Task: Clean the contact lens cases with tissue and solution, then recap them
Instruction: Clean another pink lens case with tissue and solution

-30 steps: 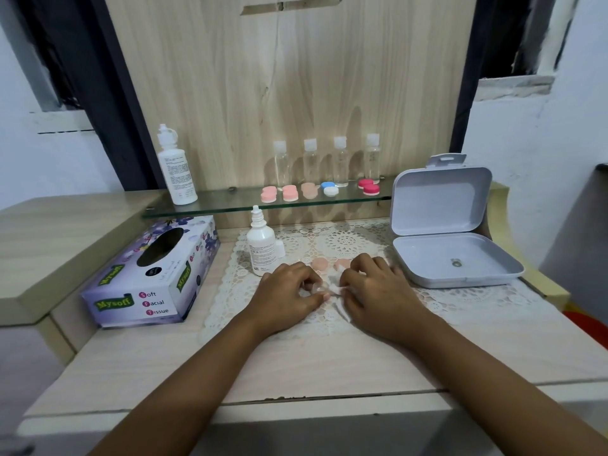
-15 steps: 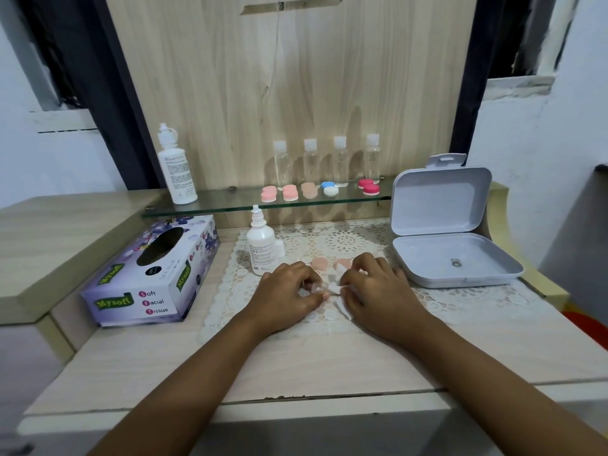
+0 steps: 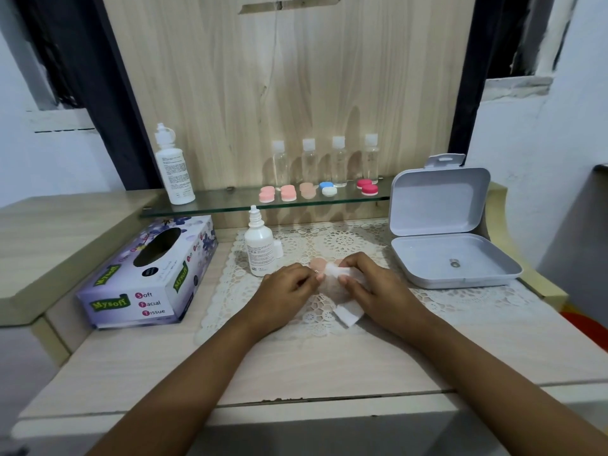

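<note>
Both hands meet over the lace mat (image 3: 296, 311) at the table's middle. My right hand (image 3: 371, 286) pinches a white tissue (image 3: 333, 269), and a loose end of it (image 3: 348, 314) trails toward me on the mat. My left hand (image 3: 289, 286) has its fingers curled against the tissue's left side; the lens case under them is mostly hidden. A peach cap (image 3: 316, 264) lies just behind the fingers. The small white solution bottle (image 3: 260, 246) stands upright to the left of my left hand.
A purple tissue box (image 3: 148, 274) sits at the left. An open grey box (image 3: 450, 258) stands at the right. The glass shelf (image 3: 230, 200) behind carries a tall white bottle (image 3: 172, 166), several clear bottles (image 3: 309, 162) and several coloured lens cases (image 3: 316, 192).
My right hand has lifted the tissue wad slightly and turned it against the case; more of the tissue's loose end now lies on the mat. My left hand has barely shifted.
</note>
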Demonstrator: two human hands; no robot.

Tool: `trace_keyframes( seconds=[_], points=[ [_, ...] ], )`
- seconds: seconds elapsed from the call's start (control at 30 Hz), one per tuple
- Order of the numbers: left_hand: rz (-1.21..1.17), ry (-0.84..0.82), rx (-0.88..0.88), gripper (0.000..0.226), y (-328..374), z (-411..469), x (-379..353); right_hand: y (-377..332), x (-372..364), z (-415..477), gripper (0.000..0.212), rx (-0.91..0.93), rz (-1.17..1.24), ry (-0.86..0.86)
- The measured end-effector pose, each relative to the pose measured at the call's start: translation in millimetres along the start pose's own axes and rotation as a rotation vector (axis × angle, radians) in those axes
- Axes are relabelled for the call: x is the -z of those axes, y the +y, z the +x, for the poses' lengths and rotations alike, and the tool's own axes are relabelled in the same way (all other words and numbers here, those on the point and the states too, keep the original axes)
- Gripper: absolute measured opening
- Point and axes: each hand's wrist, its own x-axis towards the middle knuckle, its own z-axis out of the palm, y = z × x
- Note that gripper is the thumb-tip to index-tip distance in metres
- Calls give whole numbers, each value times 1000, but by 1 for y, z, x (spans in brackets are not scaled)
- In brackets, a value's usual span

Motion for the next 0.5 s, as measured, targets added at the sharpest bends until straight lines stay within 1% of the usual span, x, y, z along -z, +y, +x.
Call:
trace_keyframes(
  seconds=[0.13, 0.2, 0.3, 0.4, 0.43, 0.5],
  points=[
    [-245, 8, 84, 29, 9, -4, 3, -2, 0, -1, 16, 0, 99, 30],
    [-301, 16, 100, 30, 11, -4, 3, -2, 0, 0, 21, 0, 131, 35],
    [-333, 20, 99, 29, 13, -6, 4, -2, 0, 1, 24, 1, 186, 46],
    [-318, 20, 40, 20, 14, -9, 6, -1, 1, 2, 19, -20, 256, 72],
    [-318, 23, 20, 21, 13, -9, 6, -1, 2, 2, 17, -31, 277, 87],
    [-280, 52, -32, 35, 12, -11, 7, -1, 3, 3, 14, -52, 306, 114]
  ],
)
